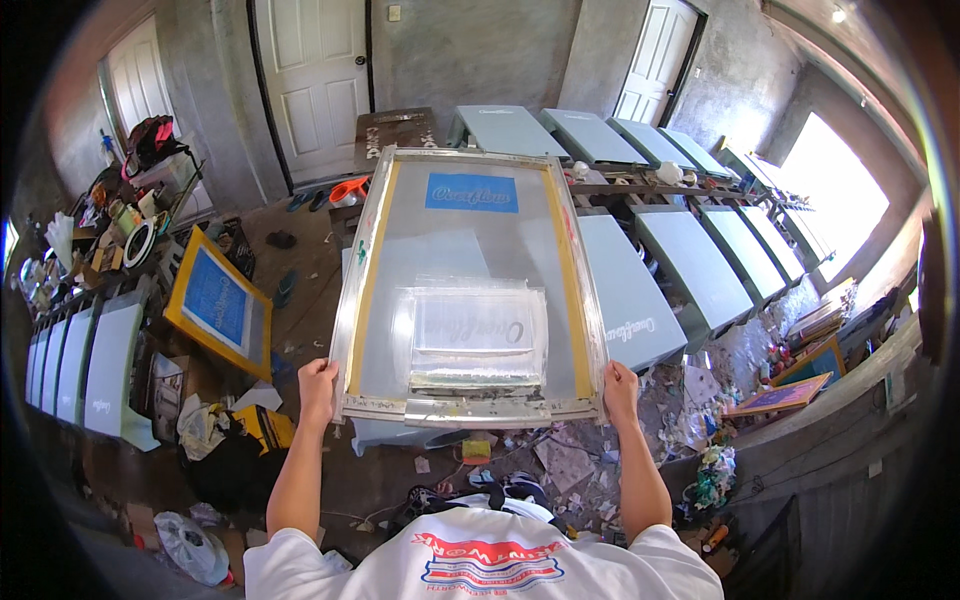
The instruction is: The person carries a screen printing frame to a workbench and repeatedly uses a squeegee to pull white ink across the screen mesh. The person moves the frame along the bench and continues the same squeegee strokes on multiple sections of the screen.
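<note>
1. Here's the screen (455, 245), held aloft between two hands, blue patch (472, 193) at its far end!
2. Left grip (318, 390) clenched around the screen's left edge, by the near corner.
3. Right grip (621, 390) matches it, clasping the right edge.
4. Left of the screen, a tilted yellow frame (265, 340).
5. Right of it, pale panels (692, 262); beyond, a white door (315, 90).

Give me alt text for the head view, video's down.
The left hand and the right hand grip a framed mesh screen by opposite sides, near its closer corners. Rows of pale blue panels lie beyond it; a yellow-framed screen stands tilted at left.
</note>
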`<state>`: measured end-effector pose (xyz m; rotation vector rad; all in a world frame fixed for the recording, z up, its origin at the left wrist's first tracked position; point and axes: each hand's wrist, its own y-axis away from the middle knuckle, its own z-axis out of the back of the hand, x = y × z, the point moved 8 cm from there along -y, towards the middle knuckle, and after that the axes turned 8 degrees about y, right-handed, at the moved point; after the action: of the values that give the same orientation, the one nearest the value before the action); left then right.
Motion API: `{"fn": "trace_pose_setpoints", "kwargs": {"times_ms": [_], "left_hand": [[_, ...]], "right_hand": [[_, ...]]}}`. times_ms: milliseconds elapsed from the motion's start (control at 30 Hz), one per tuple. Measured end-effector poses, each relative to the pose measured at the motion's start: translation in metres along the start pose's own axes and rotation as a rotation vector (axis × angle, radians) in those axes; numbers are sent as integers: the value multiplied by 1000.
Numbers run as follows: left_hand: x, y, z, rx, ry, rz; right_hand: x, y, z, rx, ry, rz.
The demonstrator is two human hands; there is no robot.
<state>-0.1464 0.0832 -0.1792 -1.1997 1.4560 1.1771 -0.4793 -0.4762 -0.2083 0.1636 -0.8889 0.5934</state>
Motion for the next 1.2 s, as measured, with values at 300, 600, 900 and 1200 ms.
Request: {"fn": "trace_pose_setpoints", "kwargs": {"times_ms": [300, 600, 900, 1200], "left_hand": [[33, 24, -112, 58, -10, -24], [108, 87, -341, 374, 777, 273], [286, 208, -575, 600, -958, -304], [296, 226, -587, 433, 369, 261]], "right_hand": [[-39, -52, 48, 195, 146, -90], [-203, -205, 163, 167, 71, -128], [-284, -261, 212, 221, 31, -143], [-292, -263, 224, 297, 21, -121]]}}
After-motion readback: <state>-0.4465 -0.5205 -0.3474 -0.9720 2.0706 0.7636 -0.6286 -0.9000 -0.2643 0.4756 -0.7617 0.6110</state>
